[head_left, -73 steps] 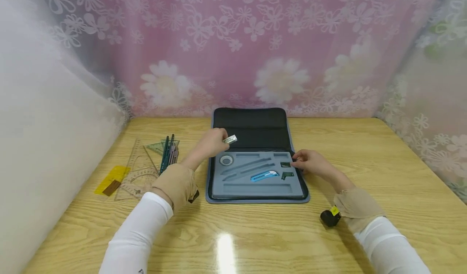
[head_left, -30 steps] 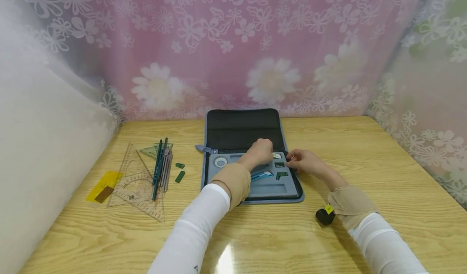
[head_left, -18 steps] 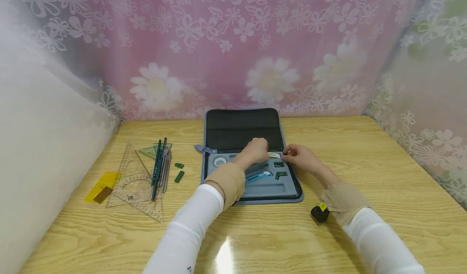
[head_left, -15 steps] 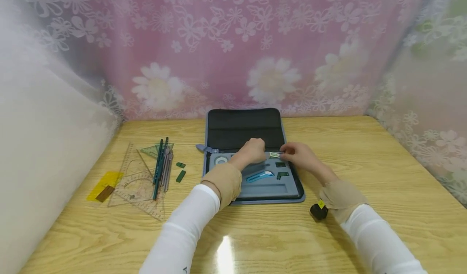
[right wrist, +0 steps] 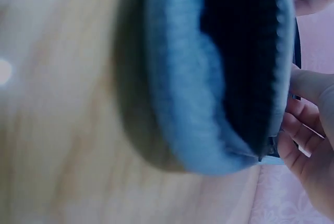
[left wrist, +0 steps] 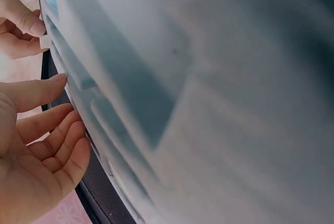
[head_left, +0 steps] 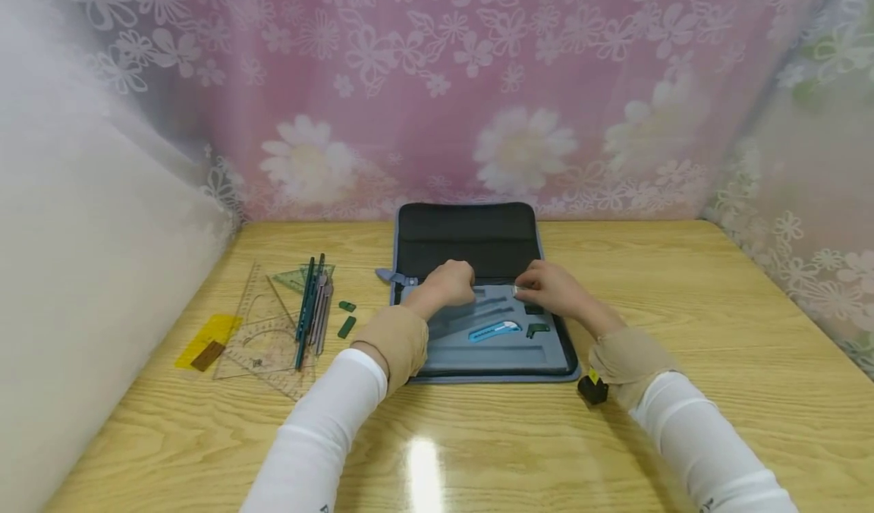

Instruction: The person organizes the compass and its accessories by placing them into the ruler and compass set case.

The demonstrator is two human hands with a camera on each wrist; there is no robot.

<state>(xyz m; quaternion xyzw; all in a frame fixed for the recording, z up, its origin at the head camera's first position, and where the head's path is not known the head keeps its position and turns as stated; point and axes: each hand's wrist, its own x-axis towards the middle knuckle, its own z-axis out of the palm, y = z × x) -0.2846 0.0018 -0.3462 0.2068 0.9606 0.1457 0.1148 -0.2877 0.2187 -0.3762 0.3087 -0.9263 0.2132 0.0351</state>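
An unzipped case (head_left: 466,240) lies with its black lid back and a grey-blue moulded tray (head_left: 447,356) in its base. My right hand (head_left: 554,289) pinches a small white block (head_left: 515,291) at the tray's top right; earlier its green label showed. My left hand (head_left: 447,284) hovers over the tray's upper left, fingers loosely bent; in the left wrist view its thumb and fingers (left wrist: 52,130) have nothing between them. A blue utility knife (head_left: 495,332) and a small dark green piece (head_left: 538,330) sit in their slots. The right wrist view shows the case's edge (right wrist: 188,78), blurred.
Left on the wooden table lie clear set squares (head_left: 262,338), a yellow sheet (head_left: 205,338) with a brown piece (head_left: 208,356), dark green pencils (head_left: 305,308), metal compasses (head_left: 324,308) and two small green pieces (head_left: 347,326). A flowered curtain (head_left: 423,118) stands behind.
My left hand carried the white block rightward over the tray, then let go and drew back left. My right hand moved left from the tray's right edge and took the block.
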